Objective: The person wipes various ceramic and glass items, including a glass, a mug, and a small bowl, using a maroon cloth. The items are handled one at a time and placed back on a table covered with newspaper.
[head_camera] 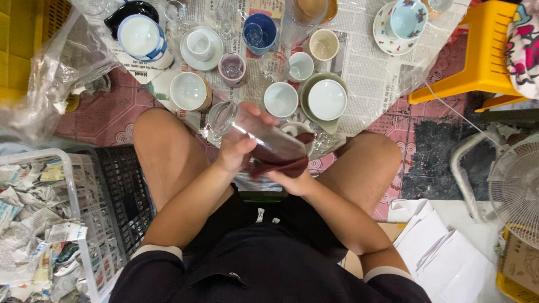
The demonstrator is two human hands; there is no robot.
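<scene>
Clearly fragile and slick, the clear glass [236, 120] lies tilted: left hand [238, 148] grips its side, right hand [295, 180] under it cups a maroon cloth [283, 157].

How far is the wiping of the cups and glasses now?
Done, it seems: many cups and bowls stand unwrapped on the newspaper. In hand: the left hand holds a clear glass tilted, and the right hand presses a dark red cloth around its lower end. Left: the basket at the left holds crumpled paper; whether dishes remain inside, I cannot tell.
</scene>
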